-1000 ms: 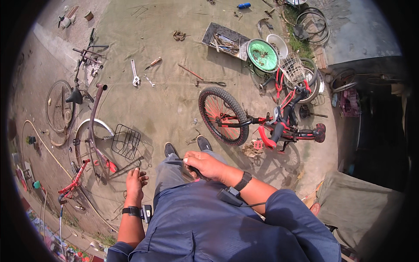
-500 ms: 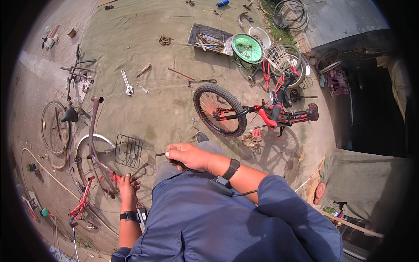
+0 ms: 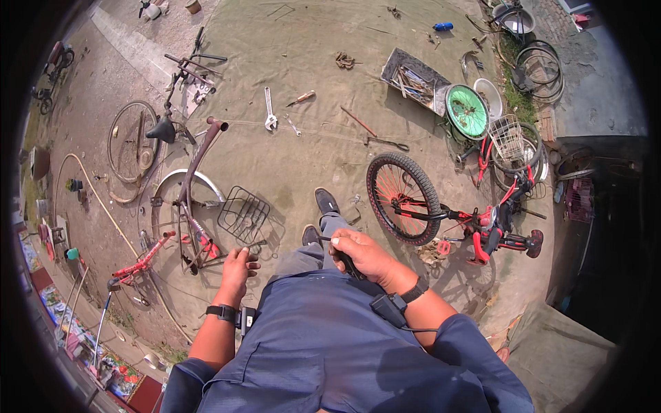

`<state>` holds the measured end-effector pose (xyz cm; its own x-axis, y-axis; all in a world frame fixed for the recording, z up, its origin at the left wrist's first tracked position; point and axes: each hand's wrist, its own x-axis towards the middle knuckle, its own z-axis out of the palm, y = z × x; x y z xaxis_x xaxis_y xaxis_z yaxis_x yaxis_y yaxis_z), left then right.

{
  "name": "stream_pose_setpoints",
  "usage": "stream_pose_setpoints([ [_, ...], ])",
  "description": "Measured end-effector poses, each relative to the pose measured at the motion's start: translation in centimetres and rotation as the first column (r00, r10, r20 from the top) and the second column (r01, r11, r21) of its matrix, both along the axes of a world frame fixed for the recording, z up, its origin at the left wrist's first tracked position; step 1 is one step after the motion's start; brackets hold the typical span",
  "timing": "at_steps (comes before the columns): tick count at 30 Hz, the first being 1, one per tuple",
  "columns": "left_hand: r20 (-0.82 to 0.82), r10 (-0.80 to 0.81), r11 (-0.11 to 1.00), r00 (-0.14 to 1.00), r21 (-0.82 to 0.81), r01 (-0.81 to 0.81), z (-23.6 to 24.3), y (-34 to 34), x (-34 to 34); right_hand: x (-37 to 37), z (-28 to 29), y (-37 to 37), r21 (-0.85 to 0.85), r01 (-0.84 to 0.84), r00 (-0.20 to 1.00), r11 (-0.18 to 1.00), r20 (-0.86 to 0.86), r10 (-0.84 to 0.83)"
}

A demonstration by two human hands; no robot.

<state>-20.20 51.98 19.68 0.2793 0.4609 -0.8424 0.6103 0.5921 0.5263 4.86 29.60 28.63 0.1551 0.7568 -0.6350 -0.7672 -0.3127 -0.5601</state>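
Observation:
My right hand (image 3: 361,258) is closed on a dark tool (image 3: 348,270), a thin dark end sticking out beside the thumb; its exact kind is unclear. My left hand (image 3: 239,268) hangs open and empty, fingers loosely bent, just below a black wire basket (image 3: 241,213). An old brown bicycle frame (image 3: 189,180) and a red frame (image 3: 141,266) lie to its left. A red-and-black bicycle (image 3: 490,227) lies on its side at front right, its knobby wheel (image 3: 403,196) near my feet. An adjustable wrench (image 3: 269,113), a small spanner (image 3: 292,125) and a wooden-handled screwdriver (image 3: 301,98) lie ahead.
A grey tray of tools (image 3: 396,63), a green wheel (image 3: 467,112) and a white basin (image 3: 489,100) stand at back right. Loose wheels (image 3: 533,69) lie beyond. A bicycle with a black saddle (image 3: 162,129) and a hose (image 3: 103,203) lie left. A dark opening is at right.
One foot has stepped forward ahead of the other. The ground scene has swung rightward in the picture. My right hand keeps the tool and sits farther right; my left hand remains open, slightly higher.

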Motion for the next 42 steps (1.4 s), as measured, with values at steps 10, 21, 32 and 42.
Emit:
stream_pose_setpoints([
  [10, -0.087, 0.229, 0.973, 0.970, 0.022, -0.228, 2.1, -0.4, 0.5, 5.9, -0.1, 5.7, -0.009, -0.158, 0.985, 0.987, -0.068, 0.157],
  [21, -0.068, 0.550, 0.821, 0.832, 0.229, -0.523, 2.9, -3.2, -0.8, 9.1, -0.2, 11.3, -0.031, -0.425, 0.904, 0.905, 0.029, 0.426],
  [32, -0.087, 0.825, 0.532, 0.558, 0.451, -0.717, 2.5, -9.8, -11.3, 2.0, 1.3, 15.6, -0.074, -0.684, 0.722, 0.726, 0.078, 0.688],
  [42, -0.133, 0.953, 0.299, 0.272, 0.258, -0.919, 0.0, -21.6, -22.0, -13.6, 2.3, 15.9, -0.070, -0.889, 0.444, 0.452, 0.104, 0.890],
])
